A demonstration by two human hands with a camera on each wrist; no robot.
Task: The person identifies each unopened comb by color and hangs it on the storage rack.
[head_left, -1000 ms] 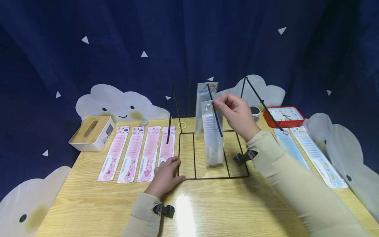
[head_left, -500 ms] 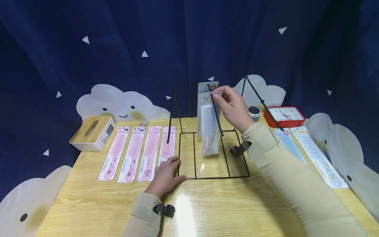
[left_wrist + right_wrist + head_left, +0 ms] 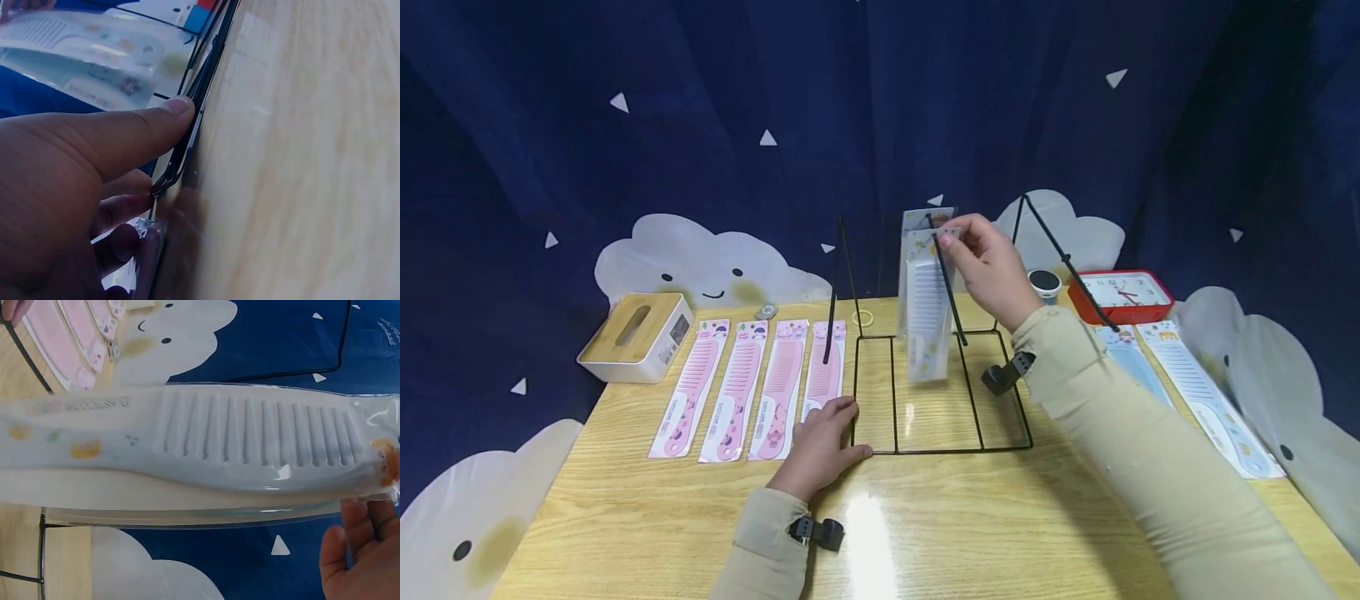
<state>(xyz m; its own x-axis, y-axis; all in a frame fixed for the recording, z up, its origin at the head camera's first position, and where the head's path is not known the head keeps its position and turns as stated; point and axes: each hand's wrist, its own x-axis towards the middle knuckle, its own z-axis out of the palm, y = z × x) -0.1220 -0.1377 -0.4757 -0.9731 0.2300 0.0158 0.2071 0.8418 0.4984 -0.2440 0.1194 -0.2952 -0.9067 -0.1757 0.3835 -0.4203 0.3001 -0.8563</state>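
By its top edge, my right hand (image 3: 992,271) pinches a pale blue comb (image 3: 927,321) in a clear packet. The packet hangs upright along the middle prong (image 3: 953,300) of a black wire display rack (image 3: 940,452). Behind it, another packaged comb (image 3: 916,220) hangs farther back on the same prong. The right wrist view shows the comb's teeth (image 3: 262,431) and the fingers at the packet's end. My left hand (image 3: 822,443) grips the rack's front left base corner, thumb on the front wire (image 3: 199,103) and fingers curled at the side.
Several pink packaged combs (image 3: 737,392) lie in a row at left, beside a tissue box (image 3: 636,337). Two blue packaged combs (image 3: 1210,400) lie at right near a red clock (image 3: 1120,296). A small round-topped container (image 3: 1044,285) and a yellow ring (image 3: 863,318) are behind the rack.
My right hand has moved up and back along the prong, carrying the packaged comb closer to the one behind. The left hand has stayed on the rack corner.
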